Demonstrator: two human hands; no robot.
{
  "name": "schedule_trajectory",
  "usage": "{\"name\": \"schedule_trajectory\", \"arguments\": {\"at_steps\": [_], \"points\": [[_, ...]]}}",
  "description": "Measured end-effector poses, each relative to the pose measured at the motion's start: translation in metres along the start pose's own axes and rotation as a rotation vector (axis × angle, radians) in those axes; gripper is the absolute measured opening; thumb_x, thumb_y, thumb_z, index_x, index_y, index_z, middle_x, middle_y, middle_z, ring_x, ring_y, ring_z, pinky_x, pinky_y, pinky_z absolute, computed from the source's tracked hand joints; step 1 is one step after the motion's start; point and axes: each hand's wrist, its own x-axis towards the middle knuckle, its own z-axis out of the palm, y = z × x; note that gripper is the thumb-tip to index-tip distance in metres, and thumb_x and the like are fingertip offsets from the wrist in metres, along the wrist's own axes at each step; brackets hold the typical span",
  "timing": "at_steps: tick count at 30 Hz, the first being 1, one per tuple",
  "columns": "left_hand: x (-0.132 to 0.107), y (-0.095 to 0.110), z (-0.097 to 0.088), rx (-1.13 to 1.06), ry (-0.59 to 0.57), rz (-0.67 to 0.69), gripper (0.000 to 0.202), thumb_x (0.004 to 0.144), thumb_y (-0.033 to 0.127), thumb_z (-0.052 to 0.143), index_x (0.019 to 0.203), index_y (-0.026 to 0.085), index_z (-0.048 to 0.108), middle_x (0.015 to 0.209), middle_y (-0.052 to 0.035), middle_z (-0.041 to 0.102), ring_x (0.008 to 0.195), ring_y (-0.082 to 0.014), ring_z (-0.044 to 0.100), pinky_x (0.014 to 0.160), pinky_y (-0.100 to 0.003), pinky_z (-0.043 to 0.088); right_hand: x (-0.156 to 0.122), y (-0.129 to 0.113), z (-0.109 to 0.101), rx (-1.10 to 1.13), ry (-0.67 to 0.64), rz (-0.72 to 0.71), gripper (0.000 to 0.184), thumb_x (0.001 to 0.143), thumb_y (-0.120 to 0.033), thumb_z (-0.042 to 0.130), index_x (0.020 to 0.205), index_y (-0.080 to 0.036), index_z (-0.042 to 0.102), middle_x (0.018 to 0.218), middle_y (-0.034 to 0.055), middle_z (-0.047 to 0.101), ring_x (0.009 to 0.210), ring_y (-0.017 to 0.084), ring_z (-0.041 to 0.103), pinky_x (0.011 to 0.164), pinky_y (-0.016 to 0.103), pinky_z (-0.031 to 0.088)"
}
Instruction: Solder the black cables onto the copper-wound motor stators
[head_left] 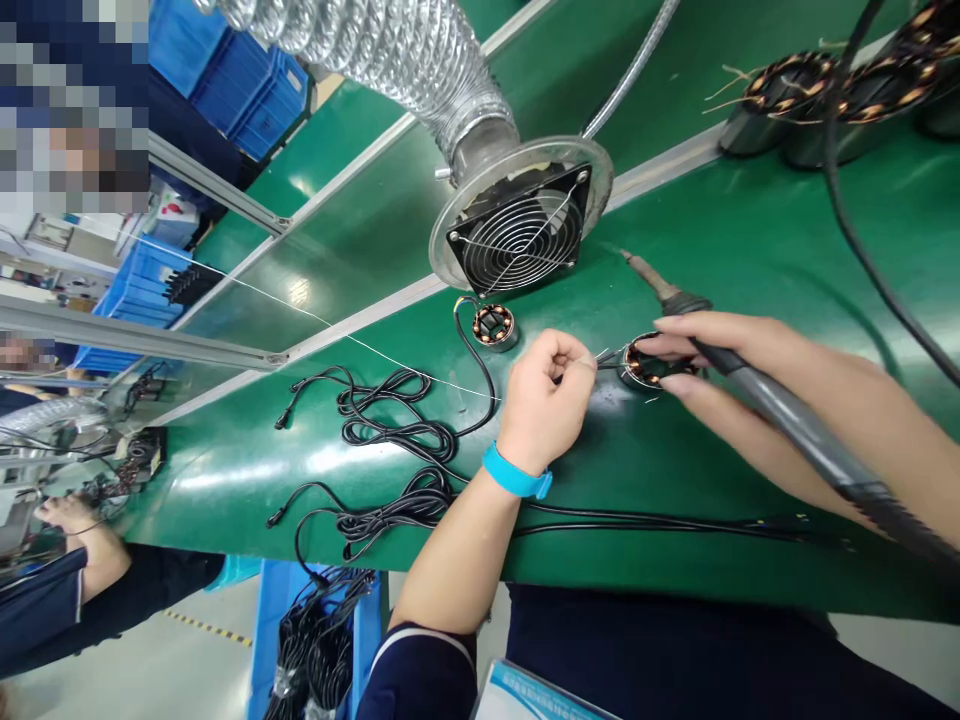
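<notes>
My right hand [720, 370] has a soldering iron [780, 400] lying across it, its tip pointing up and left. The thumb and fingers of that hand also grip a small motor stator [643, 362] with copper windings. My left hand [547, 400], with a blue wristband [516, 472], is closed in a pinch beside the stator. Thin wire ends [609, 357] run from its fingertips to the stator, and a thin pale solder wire [420, 370] leads to this hand from the upper left. A second stator [495, 325], joined to a black cable, stands just beyond.
A fume extractor fan [521, 235] on a silver duct hangs above the green bench [247, 470]. Coiled black cables [397, 420] lie to the left. Bigger stators [780, 100] stand at the upper right. A blue bin [262, 610] holds cables below. Another person's hand [71, 515] works far left.
</notes>
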Motion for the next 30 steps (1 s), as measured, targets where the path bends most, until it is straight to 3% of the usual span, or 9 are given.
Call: {"name": "schedule_trajectory", "arguments": {"at_steps": [3, 7, 10, 13, 17, 23, 27, 30], "points": [[-0.004, -0.003, -0.002, -0.027, -0.029, 0.009, 0.016, 0.09, 0.014, 0.063, 0.078, 0.021, 0.055, 0.068, 0.0055, 0.055, 0.064, -0.0096, 0.049, 0.063, -0.024, 0.04, 0.007, -0.007, 0.002, -0.042, -0.019, -0.059, 0.032, 0.108, -0.033, 0.052, 0.139, -0.023, 0.058, 0.111, 0.0058, 0.075, 0.097, 0.02, 0.074, 0.084, 0.03, 0.06], [-0.006, -0.008, -0.003, -0.046, -0.047, 0.01, 0.015, 0.094, 0.026, 0.067, 0.082, 0.021, 0.059, 0.07, 0.0044, 0.058, 0.063, -0.0101, 0.052, 0.062, -0.024, 0.042, 0.012, -0.014, 0.008, -0.015, 0.062, -0.019, 0.028, 0.106, -0.026, 0.054, 0.133, -0.023, 0.061, 0.1, 0.0033, 0.074, 0.091, 0.018, 0.073, 0.086, 0.029, 0.059], [-0.004, -0.011, -0.004, -0.043, -0.051, 0.138, 0.019, 0.095, 0.034, 0.068, 0.084, 0.02, 0.062, 0.085, -0.0018, 0.068, 0.077, -0.0138, 0.063, 0.073, -0.027, 0.05, 0.012, -0.014, 0.014, 0.033, 0.083, 0.038, 0.029, 0.104, -0.028, 0.058, 0.132, -0.026, 0.063, 0.099, 0.0016, 0.074, 0.092, 0.019, 0.074, 0.085, 0.03, 0.06], [-0.001, -0.012, -0.007, 0.057, -0.078, 0.329, 0.02, 0.096, 0.033, 0.066, 0.081, 0.021, 0.064, 0.094, -0.0064, 0.073, 0.092, -0.0185, 0.067, 0.087, -0.033, 0.053, 0.011, -0.011, 0.018, 0.096, 0.12, 0.075, 0.031, 0.101, -0.03, 0.064, 0.132, -0.028, 0.063, 0.097, -0.0001, 0.074, 0.091, 0.017, 0.074, 0.079, 0.027, 0.06], [0.0, -0.008, -0.011, 0.185, -0.128, 0.483, 0.02, 0.098, 0.026, 0.062, 0.079, 0.022, 0.063, 0.09, -0.0066, 0.072, 0.091, -0.0195, 0.066, 0.087, -0.035, 0.053, 0.008, -0.009, 0.023, 0.129, 0.17, 0.133, 0.031, 0.1, -0.034, 0.067, 0.13, -0.027, 0.065, 0.094, -0.0001, 0.074, 0.091, 0.017, 0.074, 0.076, 0.027, 0.059], [-0.002, -0.005, -0.013, 0.336, -0.123, 0.445, 0.018, 0.095, 0.022, 0.062, 0.078, 0.023, 0.057, 0.083, -0.0038, 0.065, 0.082, -0.0177, 0.06, 0.078, -0.032, 0.05, 0.004, -0.007, 0.025, 0.169, 0.079, 0.155, 0.033, 0.1, -0.035, 0.061, 0.133, -0.029, 0.062, 0.098, 0.0012, 0.073, 0.094, 0.021, 0.075, 0.083, 0.035, 0.063], [-0.003, -0.009, -0.012, 0.388, -0.072, 0.386, 0.017, 0.09, 0.018, 0.061, 0.076, 0.023, 0.052, 0.08, -0.0019, 0.06, 0.079, -0.0168, 0.056, 0.075, -0.03, 0.046, 0.004, 0.0, 0.023, 0.125, 0.03, 0.062, 0.036, 0.101, -0.031, 0.056, 0.136, -0.027, 0.059, 0.105, 0.0036, 0.073, 0.097, 0.024, 0.074, 0.09, 0.041, 0.061], [-0.002, -0.011, -0.01, 0.398, -0.043, 0.34, 0.017, 0.088, 0.016, 0.061, 0.075, 0.023, 0.051, 0.08, -0.0013, 0.059, 0.079, -0.0167, 0.055, 0.075, -0.03, 0.044, 0.007, 0.003, 0.024, 0.043, 0.012, -0.027, 0.033, 0.104, -0.031, 0.053, 0.136, -0.026, 0.059, 0.1, 0.004, 0.074, 0.092, 0.024, 0.073, 0.085, 0.042, 0.059]]}}
